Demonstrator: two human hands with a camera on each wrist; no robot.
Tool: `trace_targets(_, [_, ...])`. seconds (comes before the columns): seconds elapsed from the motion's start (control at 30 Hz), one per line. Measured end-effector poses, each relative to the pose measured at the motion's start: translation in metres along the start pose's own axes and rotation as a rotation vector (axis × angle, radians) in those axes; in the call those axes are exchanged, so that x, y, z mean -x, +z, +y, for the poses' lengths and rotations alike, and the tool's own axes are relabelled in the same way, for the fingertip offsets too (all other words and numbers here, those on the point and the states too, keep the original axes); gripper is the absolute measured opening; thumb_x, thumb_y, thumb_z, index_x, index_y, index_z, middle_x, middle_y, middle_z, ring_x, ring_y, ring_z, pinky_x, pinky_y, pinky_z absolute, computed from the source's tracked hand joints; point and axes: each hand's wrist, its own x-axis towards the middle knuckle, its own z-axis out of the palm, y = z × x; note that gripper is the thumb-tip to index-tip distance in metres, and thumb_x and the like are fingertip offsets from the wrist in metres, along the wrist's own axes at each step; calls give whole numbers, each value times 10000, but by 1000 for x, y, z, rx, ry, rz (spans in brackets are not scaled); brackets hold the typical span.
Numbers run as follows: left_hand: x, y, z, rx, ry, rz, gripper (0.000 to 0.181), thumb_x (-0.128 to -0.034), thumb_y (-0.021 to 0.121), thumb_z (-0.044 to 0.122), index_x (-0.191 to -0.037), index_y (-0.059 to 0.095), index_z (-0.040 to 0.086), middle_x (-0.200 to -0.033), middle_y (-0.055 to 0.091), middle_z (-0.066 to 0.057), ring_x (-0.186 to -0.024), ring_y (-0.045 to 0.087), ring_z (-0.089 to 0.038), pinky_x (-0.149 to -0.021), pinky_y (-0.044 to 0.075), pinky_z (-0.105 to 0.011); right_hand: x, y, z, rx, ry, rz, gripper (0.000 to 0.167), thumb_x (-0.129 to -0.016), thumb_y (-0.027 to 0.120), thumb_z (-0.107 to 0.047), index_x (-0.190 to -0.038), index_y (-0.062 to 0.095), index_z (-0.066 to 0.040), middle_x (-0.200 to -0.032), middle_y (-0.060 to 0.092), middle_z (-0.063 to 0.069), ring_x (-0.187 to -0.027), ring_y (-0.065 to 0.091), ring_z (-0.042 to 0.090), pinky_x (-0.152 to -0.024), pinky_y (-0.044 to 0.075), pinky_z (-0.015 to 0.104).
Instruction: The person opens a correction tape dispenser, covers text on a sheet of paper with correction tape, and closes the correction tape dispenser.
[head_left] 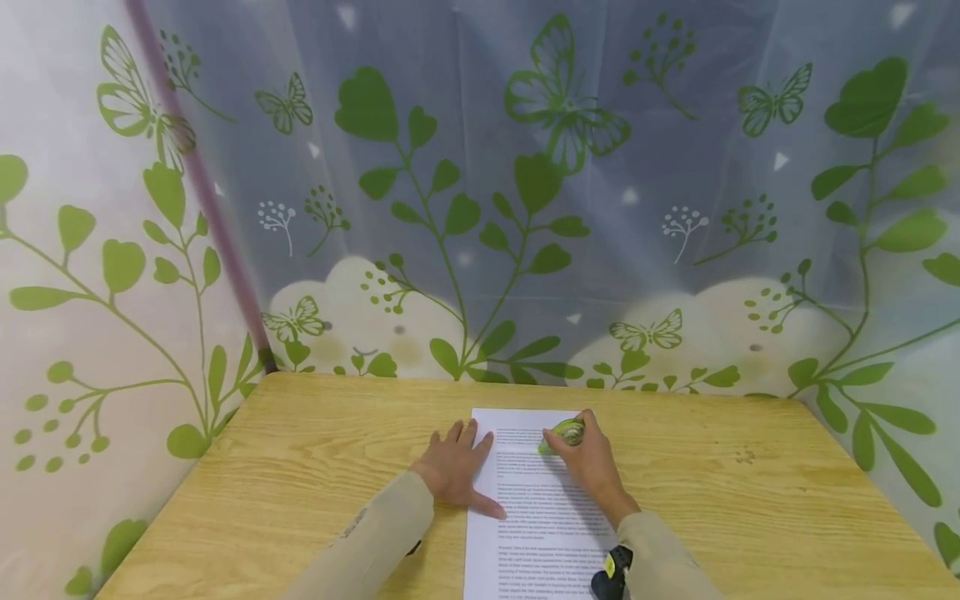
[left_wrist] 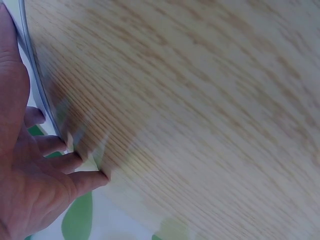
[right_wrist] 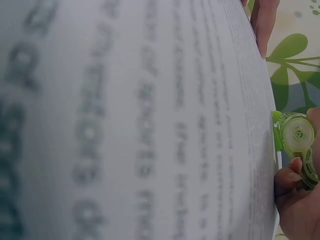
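A white printed sheet [head_left: 551, 517] lies on the wooden table, its text filling the right wrist view. In my right hand [head_left: 596, 467] is a green, see-through correction-tape dispenser [head_left: 570, 431], pinched between thumb and fingers with its tip at the upper lines of text. The right wrist view shows the round spool of the dispenser [right_wrist: 298, 134] beside the fingers of my right hand [right_wrist: 300, 200]. My left hand [head_left: 456, 471] rests with spread fingers across the sheet's left edge. In the left wrist view, the left hand [left_wrist: 40, 170] has its fingertips on the surface.
The wooden table [head_left: 315, 467] extends on both sides of the sheet. Behind it hangs a curtain [head_left: 465, 250] printed with green leaves and butterflies. A dark device with a yellow mark [head_left: 611, 571] is on the right wrist.
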Motion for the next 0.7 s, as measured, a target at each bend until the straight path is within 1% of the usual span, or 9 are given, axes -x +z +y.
trace_targets(0.43, [-5, 4, -1, 5, -10, -6, 1198, -607, 496, 899, -1516, 278, 150, -1535, 240, -182, -1368, 269, -392, -1017, 303, -591, -2, -5, 3, 16, 17, -16, 428, -886, 694, -313, -1057, 415, -38, -846, 559, 106, -642, 525, 173, -557, 446, 311])
trace_targets(0.7, [-2, 2, 0, 4, -6, -2, 1184, -619, 513, 885, -1510, 293, 138, -1529, 251, -190, -1361, 281, -398, -1010, 309, -596, -3, -9, 5, 21, 14, -17, 427, -884, 697, -315, -1040, 415, -36, -847, 558, 106, -650, 519, 173, -562, 441, 311])
